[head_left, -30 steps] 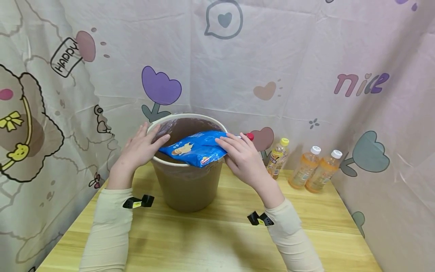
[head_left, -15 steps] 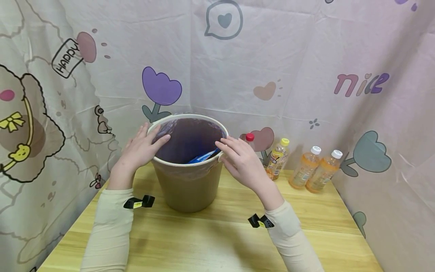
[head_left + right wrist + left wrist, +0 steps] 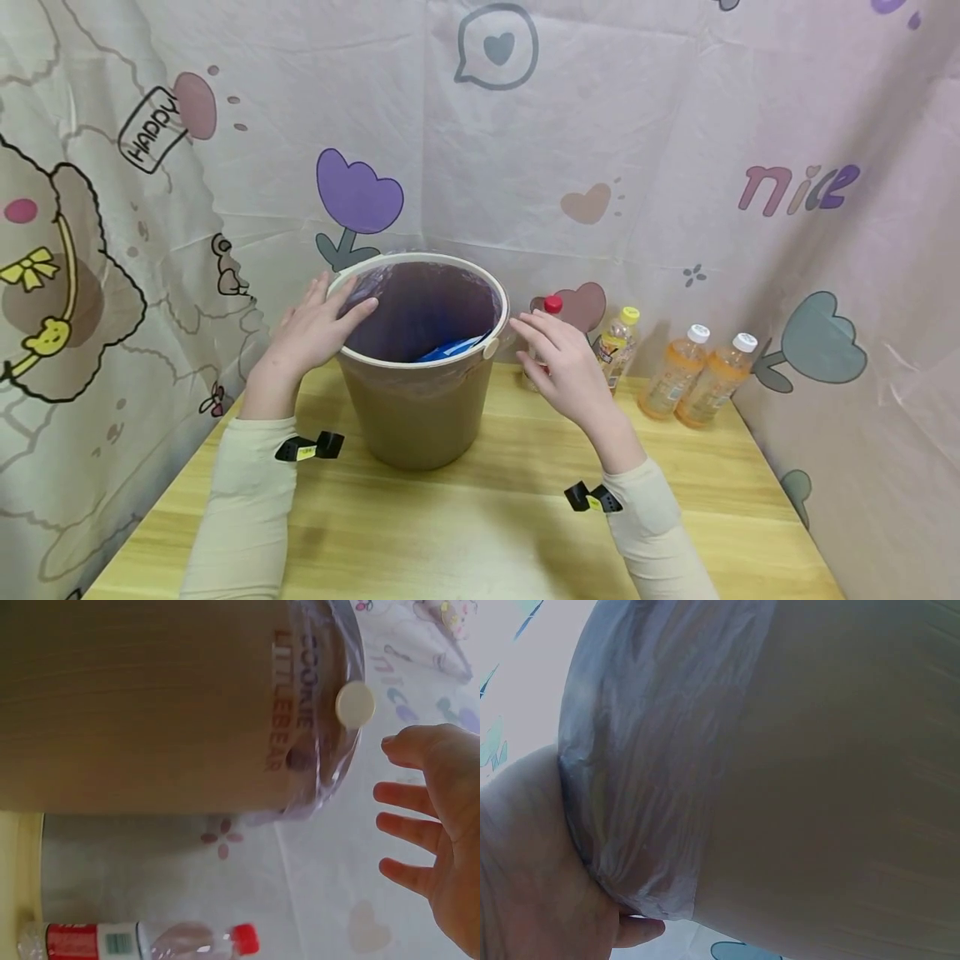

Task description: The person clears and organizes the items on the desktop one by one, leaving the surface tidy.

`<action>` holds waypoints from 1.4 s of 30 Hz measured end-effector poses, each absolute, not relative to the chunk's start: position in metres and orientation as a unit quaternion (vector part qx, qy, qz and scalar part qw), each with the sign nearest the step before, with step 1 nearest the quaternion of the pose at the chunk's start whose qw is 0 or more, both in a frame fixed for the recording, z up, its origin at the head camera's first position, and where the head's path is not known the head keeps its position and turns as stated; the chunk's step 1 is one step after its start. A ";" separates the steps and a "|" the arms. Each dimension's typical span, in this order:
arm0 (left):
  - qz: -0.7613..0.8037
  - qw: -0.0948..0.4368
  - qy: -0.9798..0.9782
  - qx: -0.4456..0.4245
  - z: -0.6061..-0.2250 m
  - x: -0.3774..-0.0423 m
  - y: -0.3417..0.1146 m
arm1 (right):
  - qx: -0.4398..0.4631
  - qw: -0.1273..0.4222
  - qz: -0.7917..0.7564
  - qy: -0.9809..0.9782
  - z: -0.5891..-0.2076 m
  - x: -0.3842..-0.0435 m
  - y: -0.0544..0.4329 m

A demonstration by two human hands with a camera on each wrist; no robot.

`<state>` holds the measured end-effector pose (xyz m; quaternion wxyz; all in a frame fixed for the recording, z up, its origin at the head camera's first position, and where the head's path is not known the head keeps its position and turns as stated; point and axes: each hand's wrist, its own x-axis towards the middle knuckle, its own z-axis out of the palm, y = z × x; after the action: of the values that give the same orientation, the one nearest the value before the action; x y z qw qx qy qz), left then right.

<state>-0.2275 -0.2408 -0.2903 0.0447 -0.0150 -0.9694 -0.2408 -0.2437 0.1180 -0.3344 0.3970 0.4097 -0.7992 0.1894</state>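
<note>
Before a cartoon-printed curtain (image 3: 487, 158), the relaxed, nearly straight fingers of the left hand (image 3: 311, 333) rest on the rim, gripping nothing and perhaps steadying the bin (image 3: 416, 417), while those of the right hand (image 3: 566, 367) spread ungrasping just beside it. A blue packet (image 3: 450, 348) lies inside (only partly visible), the liner (image 3: 652, 765) folded outward, presumably against slipping; four bottles (image 3: 671, 375) stand beyond.

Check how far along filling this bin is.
Done: the blue packet lies inside the bin. In hand: the left hand rests against it; the right hand, holding nothing, hovers beside it. Probably left: the red-capped bottle, yellow-capped bottle and two white-capped bottles, all standing on the table outside.
</note>
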 end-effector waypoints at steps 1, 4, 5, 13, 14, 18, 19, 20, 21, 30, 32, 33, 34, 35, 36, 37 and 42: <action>-0.241 0.044 -0.969 -0.015 -0.290 -0.227 -0.241 | 0.404 0.397 0.191 -0.802 -0.337 -0.244 0.121; -0.240 0.045 -0.970 -0.014 -0.290 -0.227 -0.241 | 0.386 0.402 0.197 -0.806 -0.344 -0.247 0.128; -0.240 0.045 -0.970 -0.014 -0.290 -0.228 -0.241 | 0.380 0.404 0.200 -0.808 -0.346 -0.248 0.130; -0.240 0.045 -0.970 -0.014 -0.290 -0.228 -0.240 | 0.318 0.412 0.238 -0.820 -0.368 -0.264 0.148; -0.240 0.046 -0.970 -0.013 -0.291 -0.228 -0.240 | 0.309 0.411 0.240 -0.823 -0.370 -0.267 0.150; -0.240 0.050 -0.970 -0.010 -0.291 -0.227 -0.240 | 0.270 0.404 0.247 -0.838 -0.381 -0.277 0.154; -0.240 0.051 -0.969 -0.011 -0.292 -0.227 -0.240 | 0.260 0.401 0.248 -0.843 -0.382 -0.280 0.154; -0.241 0.051 -0.969 -0.011 -0.292 -0.227 -0.240 | 0.248 0.398 0.247 -0.848 -0.384 -0.282 0.154; -0.241 0.052 -0.969 -0.011 -0.292 -0.227 -0.240 | 0.235 0.395 0.246 -0.854 -0.386 -0.284 0.153; -0.243 0.053 -0.968 -0.011 -0.295 -0.229 -0.240 | 0.131 0.353 0.250 -0.892 -0.397 -0.313 0.150; -0.243 0.054 -0.968 -0.010 -0.296 -0.229 -0.240 | 0.112 0.336 0.242 -0.904 -0.399 -0.321 0.149; -0.243 0.055 -0.968 -0.010 -0.296 -0.229 -0.240 | 0.104 0.325 0.238 -0.909 -0.400 -0.324 0.149; -0.242 0.055 -0.969 -0.010 -0.296 -0.230 -0.240 | 0.096 0.314 0.234 -0.915 -0.401 -0.328 0.148; -0.242 0.055 -0.969 -0.011 -0.296 -0.230 -0.240 | 0.087 0.304 0.230 -0.921 -0.401 -0.332 0.148; -0.241 0.055 -0.969 -0.012 -0.296 -0.231 -0.240 | 0.078 0.292 0.228 -0.926 -0.401 -0.336 0.147; -0.241 0.055 -0.969 -0.012 -0.296 -0.231 -0.240 | 0.068 0.282 0.226 -0.930 -0.402 -0.340 0.145; -0.242 0.056 -0.969 -0.014 -0.297 -0.231 -0.240 | 0.020 0.233 0.228 -0.945 -0.402 -0.355 0.138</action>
<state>-0.2313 -0.2401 -0.2968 0.0562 -0.0139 -0.9685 -0.2421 -0.3548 0.1380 -0.4018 0.2326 0.0200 -0.9453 0.2278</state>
